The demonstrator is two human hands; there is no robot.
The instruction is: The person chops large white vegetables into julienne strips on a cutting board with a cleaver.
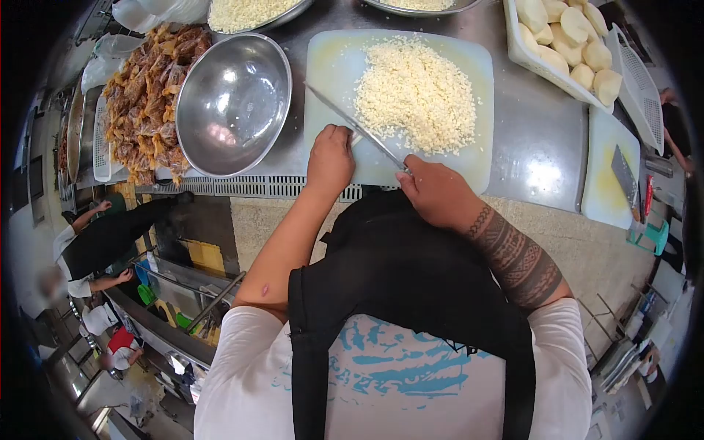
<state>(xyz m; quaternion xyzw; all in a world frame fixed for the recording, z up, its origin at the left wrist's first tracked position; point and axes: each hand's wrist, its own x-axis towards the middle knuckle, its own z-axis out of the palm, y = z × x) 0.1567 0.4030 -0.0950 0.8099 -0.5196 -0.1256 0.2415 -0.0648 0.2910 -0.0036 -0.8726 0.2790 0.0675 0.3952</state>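
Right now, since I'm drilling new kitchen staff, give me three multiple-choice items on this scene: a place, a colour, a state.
1. The steel bowl lies where from the board? A left; B right; C on it.
2. The chopped pile is: A green; B pale; C red.
3. The right hand: A lies open; B grips the knife; C holds a cup.
Answers: 1 A, it sits by the board's left edge; 2 B, the bits are cream-white; 3 B, its fingers wrap the handle.
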